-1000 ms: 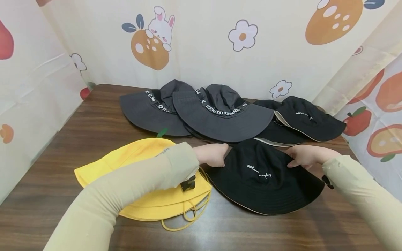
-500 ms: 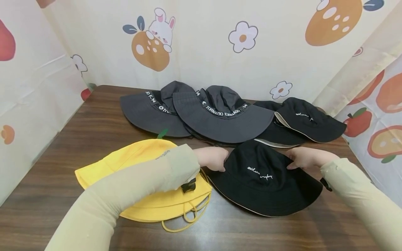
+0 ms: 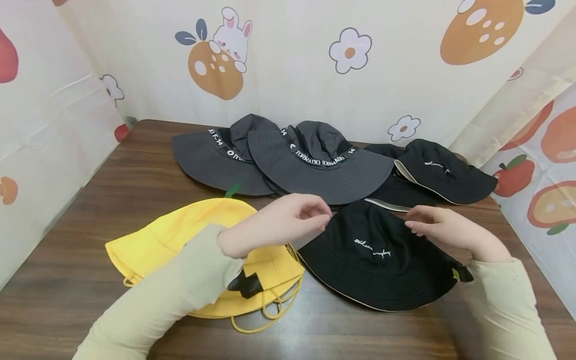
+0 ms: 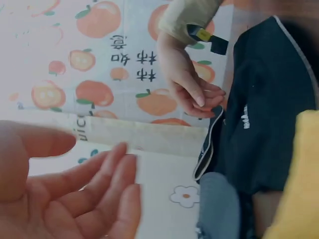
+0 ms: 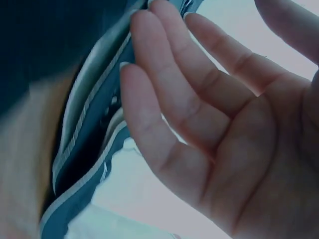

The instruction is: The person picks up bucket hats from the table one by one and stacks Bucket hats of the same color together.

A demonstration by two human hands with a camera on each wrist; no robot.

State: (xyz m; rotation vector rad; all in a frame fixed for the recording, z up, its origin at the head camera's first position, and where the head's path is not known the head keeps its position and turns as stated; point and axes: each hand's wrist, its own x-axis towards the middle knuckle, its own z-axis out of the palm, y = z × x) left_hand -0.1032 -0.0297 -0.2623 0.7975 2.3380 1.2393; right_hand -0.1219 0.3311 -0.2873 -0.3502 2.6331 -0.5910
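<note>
A black bucket hat [image 3: 373, 275] with white script lies on the table's right half, its brim toward me. Above its left side hovers my left hand [image 3: 283, 220], fingers loosely bent and holding nothing; in the left wrist view that hand [image 4: 75, 194] shows an empty palm. My right hand [image 3: 445, 230] is over the hat's right side, also holding nothing. Its fingers look relaxed and extended in the right wrist view, where the hand [image 5: 214, 109] is large. Yellow bucket hats [image 3: 180, 225] with a cord lie stacked at the left, partly covered by my left forearm.
Two dark grey wide-brimmed hats, a left one [image 3: 216, 170] and a right one [image 3: 315, 182], overlap at the back. Beside them, black hats [image 3: 450, 175] with pale edging overlap at the back right. A printed curtain [image 3: 292, 65] hangs behind the wooden table [image 3: 112, 185].
Both hands have let go of the black bucket hat and risen off it, fingers loosening. The hat stays in nearly the same place.
</note>
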